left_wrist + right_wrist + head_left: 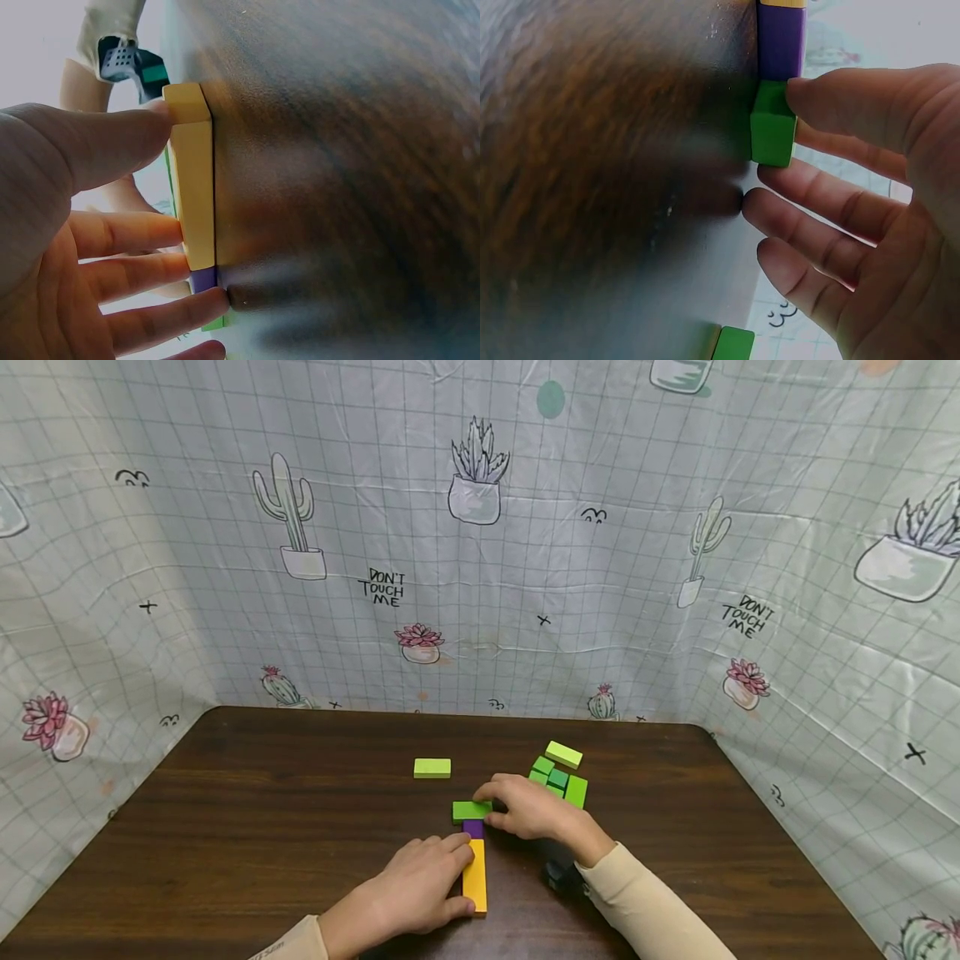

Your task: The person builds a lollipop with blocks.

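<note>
A long yellow block [476, 881] lies lengthwise on the table, with a small purple block [473, 829] against its far end. Crosswise beyond the purple one sits a green block [468, 812], making a T shape. My left hand [420, 881] holds the yellow block, its thumb [142, 139] at the near end and fingers along the left side. At the green block's right end, my right hand [528, 806] pinches it, with the thumb [840, 97] on the near side and fingertips on the far side. The right wrist view shows the purple block [781, 43] touching the green one.
A lime block [432, 768] lies alone behind the T. Farther right, several green blocks [576, 791] cluster partly behind my right hand, with another lime block [564, 754] beyond. A patterned curtain [480, 585] surrounds the dark wooden table [285, 810].
</note>
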`<state>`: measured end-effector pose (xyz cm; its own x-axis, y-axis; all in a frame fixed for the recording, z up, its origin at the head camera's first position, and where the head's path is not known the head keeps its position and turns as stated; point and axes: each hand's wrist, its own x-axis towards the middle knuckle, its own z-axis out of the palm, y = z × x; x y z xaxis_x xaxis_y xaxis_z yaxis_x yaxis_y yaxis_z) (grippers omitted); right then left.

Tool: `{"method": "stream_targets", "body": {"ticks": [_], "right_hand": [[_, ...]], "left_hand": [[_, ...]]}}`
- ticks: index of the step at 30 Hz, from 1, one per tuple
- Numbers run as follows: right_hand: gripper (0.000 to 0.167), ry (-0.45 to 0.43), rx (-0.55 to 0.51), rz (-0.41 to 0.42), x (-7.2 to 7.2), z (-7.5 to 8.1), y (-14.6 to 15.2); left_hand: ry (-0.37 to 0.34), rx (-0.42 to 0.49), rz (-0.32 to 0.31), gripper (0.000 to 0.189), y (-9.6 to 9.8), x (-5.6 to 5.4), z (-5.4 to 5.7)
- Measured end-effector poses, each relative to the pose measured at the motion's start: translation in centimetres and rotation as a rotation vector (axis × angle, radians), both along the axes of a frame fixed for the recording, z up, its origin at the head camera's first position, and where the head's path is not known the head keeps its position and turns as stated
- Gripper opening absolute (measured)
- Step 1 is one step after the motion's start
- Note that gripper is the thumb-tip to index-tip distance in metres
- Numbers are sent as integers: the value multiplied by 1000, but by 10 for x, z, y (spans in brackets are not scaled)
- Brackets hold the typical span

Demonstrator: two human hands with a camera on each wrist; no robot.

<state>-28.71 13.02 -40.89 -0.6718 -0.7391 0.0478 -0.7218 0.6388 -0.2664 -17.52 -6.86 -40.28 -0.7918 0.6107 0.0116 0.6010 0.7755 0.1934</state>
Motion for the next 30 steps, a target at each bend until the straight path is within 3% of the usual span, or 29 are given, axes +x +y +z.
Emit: {"method": "stream_targets", "body": {"ticks": [15, 22, 30], "right_hand": [[27, -11, 6, 7, 1, -1, 0], [27, -4, 4, 10, 1, 0, 0], [27, 8, 4, 15, -1, -2, 0]], "left_hand": [[14, 24, -5, 52, 1, -2, -1], [-56, -29, 22, 77, 5, -7, 4], [-89, -28, 24, 79, 5, -11, 6]]}}
